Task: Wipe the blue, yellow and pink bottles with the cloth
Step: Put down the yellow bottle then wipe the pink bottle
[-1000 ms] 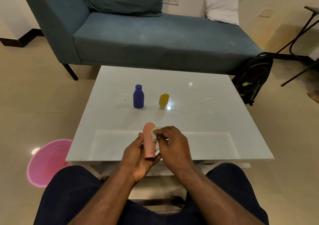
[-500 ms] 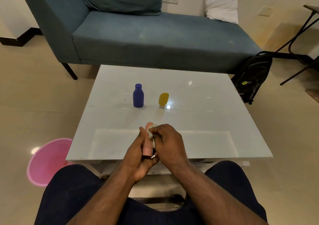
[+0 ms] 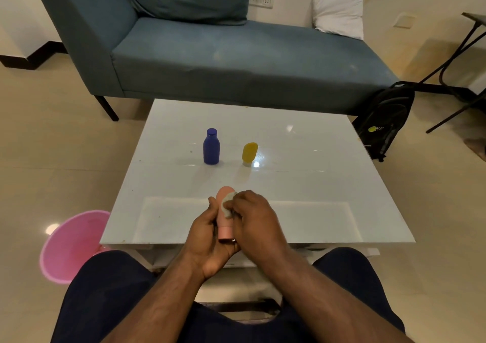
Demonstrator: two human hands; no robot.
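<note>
Pink plastic bottle (image 3: 225,212) sits cap-down in the left hand (image 3: 207,240), whose grip wraps it above the glossy white bench's (image 3: 302,184) near edge. The right hand (image 3: 256,223) pinches a small pale cloth (image 3: 227,205) against it. Hard rubbing could twist the smooth bottle loose.

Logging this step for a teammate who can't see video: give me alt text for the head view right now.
A person's left hand holds the pink bottle over the near edge of the white table while the right hand presses a small cloth against it. The blue bottle and yellow bottle stand farther back.
</note>
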